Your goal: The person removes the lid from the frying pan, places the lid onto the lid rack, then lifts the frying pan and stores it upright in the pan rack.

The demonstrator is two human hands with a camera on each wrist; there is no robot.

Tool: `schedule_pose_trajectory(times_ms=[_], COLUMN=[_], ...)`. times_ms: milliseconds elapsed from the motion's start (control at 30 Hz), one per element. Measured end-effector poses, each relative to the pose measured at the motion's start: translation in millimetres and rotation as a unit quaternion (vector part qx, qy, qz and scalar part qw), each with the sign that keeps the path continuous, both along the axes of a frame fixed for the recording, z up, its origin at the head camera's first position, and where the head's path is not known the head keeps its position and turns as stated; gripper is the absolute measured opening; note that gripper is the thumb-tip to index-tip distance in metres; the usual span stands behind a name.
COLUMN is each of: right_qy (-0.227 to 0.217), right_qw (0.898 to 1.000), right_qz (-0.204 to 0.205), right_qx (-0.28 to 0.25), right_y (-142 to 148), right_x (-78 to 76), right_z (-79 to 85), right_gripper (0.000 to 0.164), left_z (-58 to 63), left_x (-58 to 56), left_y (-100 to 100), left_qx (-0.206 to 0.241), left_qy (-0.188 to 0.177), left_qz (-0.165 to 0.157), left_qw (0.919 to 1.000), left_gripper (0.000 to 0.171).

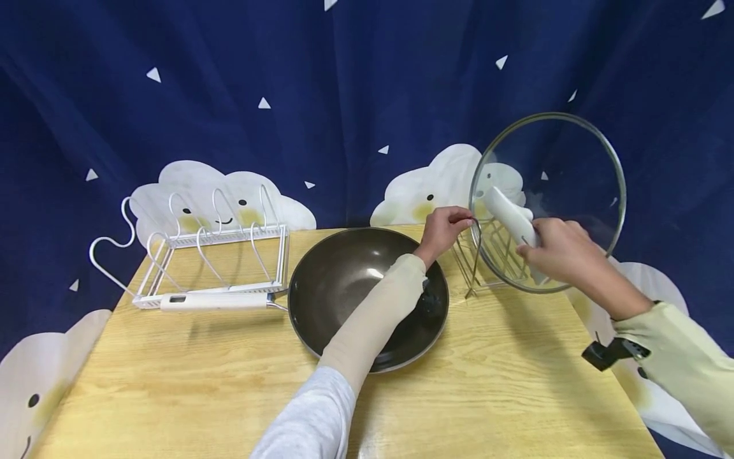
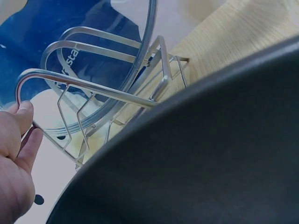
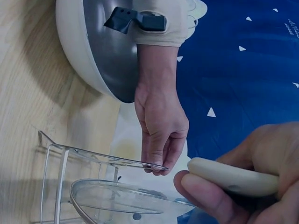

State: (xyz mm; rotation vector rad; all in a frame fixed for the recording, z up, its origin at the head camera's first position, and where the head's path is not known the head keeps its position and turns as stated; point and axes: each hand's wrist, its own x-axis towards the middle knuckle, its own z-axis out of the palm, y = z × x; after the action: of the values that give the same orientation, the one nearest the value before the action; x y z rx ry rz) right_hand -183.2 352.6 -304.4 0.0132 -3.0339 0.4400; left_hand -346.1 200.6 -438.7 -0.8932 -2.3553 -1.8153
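My left hand (image 1: 443,233) reaches across the wok and pinches the top bend of a metal wire lid rack (image 2: 121,95) between thumb and fingers. With my right hand (image 1: 564,250) I grip the white handle (image 1: 510,217) of a round glass lid (image 1: 564,166). The lid is tilted up on edge; in the left wrist view its rim lies among the rack's wires. Whether the rim bears on the rack I cannot tell. A dark wok (image 1: 344,280) sits on the table under my left forearm, its white handle (image 1: 218,301) pointing left.
A white wire rack (image 1: 212,290) with several upright loops stands at the back left, behind the wok's handle. The wooden table (image 1: 189,382) ends against a navy curtain (image 1: 355,102) with cloud prints at the back and sides.
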Motion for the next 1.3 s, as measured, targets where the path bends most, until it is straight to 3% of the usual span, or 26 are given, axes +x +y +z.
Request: schedule_pose_trajectory(times_ms=[700,1033,1300], right_qy=[-0.019,-0.018,-0.009], right_qw=[1.0,1.0,1.0], right_qz=[-0.004,0.003,0.007], right_qx=[0.013,0.014,0.025], right_y=[-6,-10,-18], right_x=[-13.9,-19.6,-25.4], right_z=[-9.0,-12.5,-15.3], right_gripper=[0.033,0.026,0.02], left_z=[1.0,-1.1,-3.6], left_x=[-2.0,-1.4,-1.8], left_y=[-3,-1,0], left_qx=[-0.004,-0.008,0.004], left_qy=[-0.01,-0.004,-0.021], left_qz=[0.002,0.009,0.004], left_qw=[0.9999,0.9999,0.9998], left_gripper=[0.022,0.019,0.017])
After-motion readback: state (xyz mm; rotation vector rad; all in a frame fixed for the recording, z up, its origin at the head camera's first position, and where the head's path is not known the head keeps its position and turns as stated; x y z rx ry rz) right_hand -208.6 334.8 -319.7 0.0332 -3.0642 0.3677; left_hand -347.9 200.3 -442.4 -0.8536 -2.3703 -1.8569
